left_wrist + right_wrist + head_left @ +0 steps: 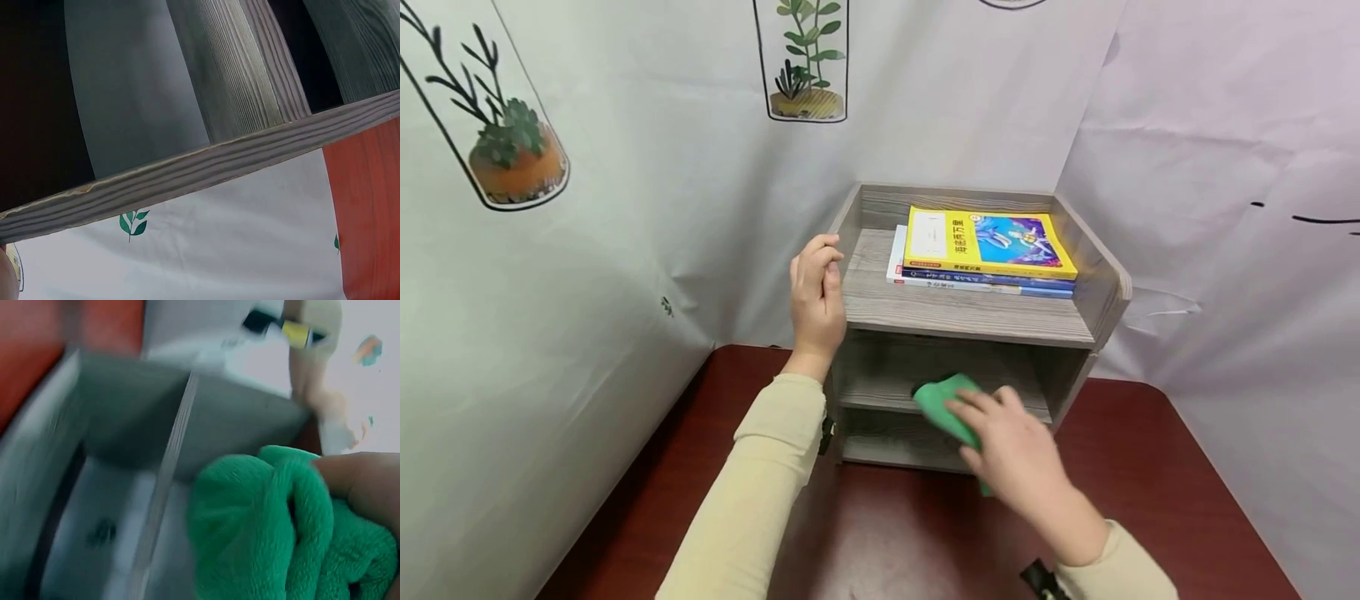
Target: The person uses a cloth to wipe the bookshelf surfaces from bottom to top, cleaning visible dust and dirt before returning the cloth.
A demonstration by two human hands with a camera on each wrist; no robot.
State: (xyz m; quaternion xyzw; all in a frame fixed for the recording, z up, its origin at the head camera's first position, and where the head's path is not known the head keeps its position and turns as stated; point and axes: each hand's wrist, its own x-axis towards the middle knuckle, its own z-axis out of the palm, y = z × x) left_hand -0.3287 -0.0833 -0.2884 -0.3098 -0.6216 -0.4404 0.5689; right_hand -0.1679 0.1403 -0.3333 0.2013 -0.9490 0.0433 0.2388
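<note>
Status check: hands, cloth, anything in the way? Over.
Left hand holding shelf by its left side. Right hand gripping cloth at shelf front. Books stacked on top, away from cloth; no obstruction visible.

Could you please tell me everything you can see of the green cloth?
The green cloth looks soft and fuzzy, like towelling, and is bunched into thick folds. The right hand grips it at the lower front of the grey shelf unit, with a bit showing below the hand. Whether it touches the unit is unclear.
</note>
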